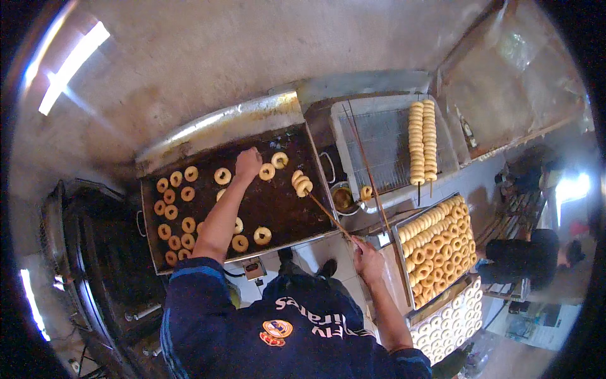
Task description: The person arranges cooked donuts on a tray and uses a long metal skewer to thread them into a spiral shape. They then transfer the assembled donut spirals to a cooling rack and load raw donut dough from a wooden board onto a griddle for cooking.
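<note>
Fingers: on our right hand (369, 262) they wrap a thin stick (331, 216); on our left hand (249, 164) they are curled, and we cannot tell whether they grip anything.
Stick end: we see a few threaded rings (302, 183) on it, over the dark pan (284, 218).
Pan: loose rings (188, 224) lie there, most toward our left.
Wire rack (388, 142): two packed rods (416, 142) rest on it.
Tray (404, 268): golden rings (439, 252) fill it, beyond our right hand.
</note>
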Action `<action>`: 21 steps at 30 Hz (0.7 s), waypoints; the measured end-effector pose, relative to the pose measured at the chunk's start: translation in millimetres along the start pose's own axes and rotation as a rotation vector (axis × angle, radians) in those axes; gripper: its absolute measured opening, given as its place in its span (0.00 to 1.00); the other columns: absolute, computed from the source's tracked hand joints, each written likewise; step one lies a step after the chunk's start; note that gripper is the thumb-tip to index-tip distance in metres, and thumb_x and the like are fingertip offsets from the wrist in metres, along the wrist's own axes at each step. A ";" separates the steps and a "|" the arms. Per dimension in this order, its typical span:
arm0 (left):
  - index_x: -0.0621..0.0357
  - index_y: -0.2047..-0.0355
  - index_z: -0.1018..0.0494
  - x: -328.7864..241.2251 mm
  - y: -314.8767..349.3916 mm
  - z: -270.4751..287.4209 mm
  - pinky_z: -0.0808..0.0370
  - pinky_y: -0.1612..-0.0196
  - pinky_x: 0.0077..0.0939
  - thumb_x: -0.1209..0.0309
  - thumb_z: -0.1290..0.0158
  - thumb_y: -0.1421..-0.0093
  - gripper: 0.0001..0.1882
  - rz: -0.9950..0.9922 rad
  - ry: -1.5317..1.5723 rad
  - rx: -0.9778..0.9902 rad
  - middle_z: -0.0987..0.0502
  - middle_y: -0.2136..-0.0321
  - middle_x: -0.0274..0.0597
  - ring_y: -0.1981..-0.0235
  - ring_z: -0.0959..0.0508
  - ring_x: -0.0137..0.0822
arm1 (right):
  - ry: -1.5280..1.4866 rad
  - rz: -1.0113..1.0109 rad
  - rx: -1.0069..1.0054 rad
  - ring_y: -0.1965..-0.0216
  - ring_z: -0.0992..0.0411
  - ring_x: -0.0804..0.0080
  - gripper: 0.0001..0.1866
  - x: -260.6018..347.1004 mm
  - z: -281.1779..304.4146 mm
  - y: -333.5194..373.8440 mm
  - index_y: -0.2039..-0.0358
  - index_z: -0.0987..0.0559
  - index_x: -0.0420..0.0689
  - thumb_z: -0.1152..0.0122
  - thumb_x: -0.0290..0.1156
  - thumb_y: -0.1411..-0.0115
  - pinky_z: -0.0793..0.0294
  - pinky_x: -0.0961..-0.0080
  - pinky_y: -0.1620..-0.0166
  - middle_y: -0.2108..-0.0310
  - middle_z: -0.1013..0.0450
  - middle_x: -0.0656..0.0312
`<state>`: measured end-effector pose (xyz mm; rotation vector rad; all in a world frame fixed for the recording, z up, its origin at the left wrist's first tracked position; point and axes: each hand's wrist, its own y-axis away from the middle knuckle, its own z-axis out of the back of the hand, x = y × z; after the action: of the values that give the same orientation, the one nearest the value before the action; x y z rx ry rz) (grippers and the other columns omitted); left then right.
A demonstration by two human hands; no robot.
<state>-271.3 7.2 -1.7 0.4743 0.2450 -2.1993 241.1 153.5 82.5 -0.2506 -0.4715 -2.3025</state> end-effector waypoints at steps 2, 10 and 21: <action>0.59 0.61 0.17 45.5 -10.7 -8.4 0.20 0.53 0.52 0.65 0.44 0.38 0.12 0.059 -0.140 0.074 0.16 0.65 0.58 0.60 0.17 0.59 | -0.072 0.065 -0.005 0.56 0.19 0.50 0.23 -1.4 -11.3 -14.7 0.40 0.20 0.60 0.41 0.30 0.35 0.17 0.55 0.54 0.52 0.18 0.54; 0.55 0.59 0.16 16.8 72.5 26.6 0.21 0.53 0.47 0.61 0.42 0.37 0.13 -0.084 0.237 0.077 0.15 0.63 0.52 0.59 0.16 0.53 | -0.467 0.221 -0.084 0.57 0.18 0.52 0.20 -64.5 -59.9 -19.0 0.43 0.17 0.54 0.39 0.27 0.34 0.18 0.63 0.55 0.53 0.18 0.51; 0.59 0.62 0.18 45.8 78.3 24.2 0.19 0.54 0.50 0.65 0.42 0.38 0.11 0.175 -0.134 -0.076 0.16 0.66 0.56 0.60 0.15 0.57 | -0.094 0.247 -0.055 0.64 0.19 0.50 0.18 -15.9 -17.0 -16.7 0.45 0.16 0.60 0.41 0.32 0.34 0.19 0.56 0.60 0.58 0.18 0.52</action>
<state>-241.8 -81.9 0.4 0.2938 0.2067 -2.0329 239.5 167.6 57.6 -0.4223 -0.4002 -2.0709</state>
